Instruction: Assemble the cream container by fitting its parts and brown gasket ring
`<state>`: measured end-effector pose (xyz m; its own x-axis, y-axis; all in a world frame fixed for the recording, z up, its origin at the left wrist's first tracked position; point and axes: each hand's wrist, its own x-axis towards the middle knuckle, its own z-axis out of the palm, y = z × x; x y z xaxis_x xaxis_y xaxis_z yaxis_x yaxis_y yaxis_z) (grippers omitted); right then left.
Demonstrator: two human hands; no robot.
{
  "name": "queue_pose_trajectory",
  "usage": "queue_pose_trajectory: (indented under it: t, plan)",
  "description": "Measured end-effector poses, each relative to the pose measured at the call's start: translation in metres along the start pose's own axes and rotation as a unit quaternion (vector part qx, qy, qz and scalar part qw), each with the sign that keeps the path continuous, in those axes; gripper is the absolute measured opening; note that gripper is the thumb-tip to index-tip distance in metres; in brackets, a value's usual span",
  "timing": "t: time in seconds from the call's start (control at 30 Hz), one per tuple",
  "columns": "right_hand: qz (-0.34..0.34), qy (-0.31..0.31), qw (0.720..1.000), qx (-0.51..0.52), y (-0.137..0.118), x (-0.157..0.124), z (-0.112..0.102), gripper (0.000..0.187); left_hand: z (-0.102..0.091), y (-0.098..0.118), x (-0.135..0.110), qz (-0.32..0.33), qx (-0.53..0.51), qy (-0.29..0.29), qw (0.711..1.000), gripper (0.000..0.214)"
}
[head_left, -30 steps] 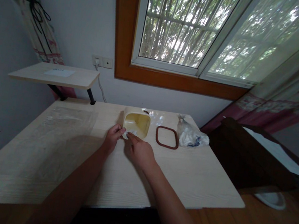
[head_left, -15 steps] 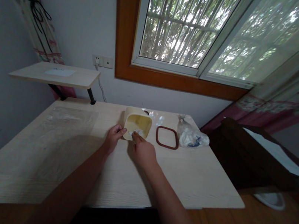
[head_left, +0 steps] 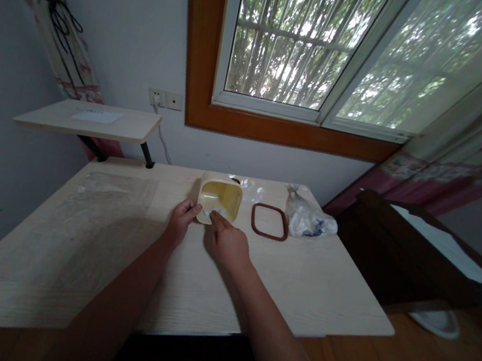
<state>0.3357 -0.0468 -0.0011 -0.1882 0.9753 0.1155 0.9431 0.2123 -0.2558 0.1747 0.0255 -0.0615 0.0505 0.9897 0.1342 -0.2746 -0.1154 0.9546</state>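
Observation:
A pale yellow, squarish box (head_left: 233, 196) lies tilted on the table with its open side facing me. My left hand (head_left: 181, 220) is closed on the box's lower left edge, thumb at the rim. With its fingers at the lower rim, my right hand (head_left: 229, 242) presses a crumpled white tissue or cloth (head_left: 217, 209) against the inside of the box. Its fingertips partly hide the white piece. To the right of the box, a reddish-brown square ring (head_left: 269, 236) with rounded corners lies flat.
A clear plastic bag (head_left: 310, 220) with white contents sits at the table's back right. Clear plastic sheeting (head_left: 121, 193) covers part of the left side. A small raised shelf (head_left: 51, 116) stands at the back left. Behind the table is a window (head_left: 288, 49).
The box has shifted slightly left and tipped a little, and both hands have moved left with it. The white piece has slid a bit left inside.

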Motion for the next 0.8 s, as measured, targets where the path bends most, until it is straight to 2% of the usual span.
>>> queue_pose_trajectory:
  t: [0.23, 0.33, 0.43, 0.57, 0.8]
  plan:
    - [0.02, 0.008, 0.999, -0.038, 0.004, -0.001, 0.006, 0.058, -0.001, -0.004, 0.002, -0.001, 0.0, 0.009, 1.0, 0.045]
    - [0.004, 0.012, 0.999, -0.03, -0.004, -0.004, 0.013, 0.059, 0.0, -0.004, 0.001, -0.013, -0.006, 0.003, 1.0, 0.044]
    - [-0.024, 0.023, 0.999, -0.011, -0.012, -0.008, 0.019, 0.062, 0.001, -0.002, 0.001, 0.005, 0.007, 0.006, 1.0, 0.042]
    - [-0.036, 0.028, 0.999, -0.008, -0.015, -0.009, 0.018, 0.062, 0.002, 0.001, 0.0, 0.016, 0.011, 0.006, 1.0, 0.043]
    - [0.039, 0.048, 0.998, -0.025, 0.003, -0.006, 0.011, 0.053, 0.002, 0.002, 0.001, 0.006, 0.003, 0.018, 1.0, 0.045]
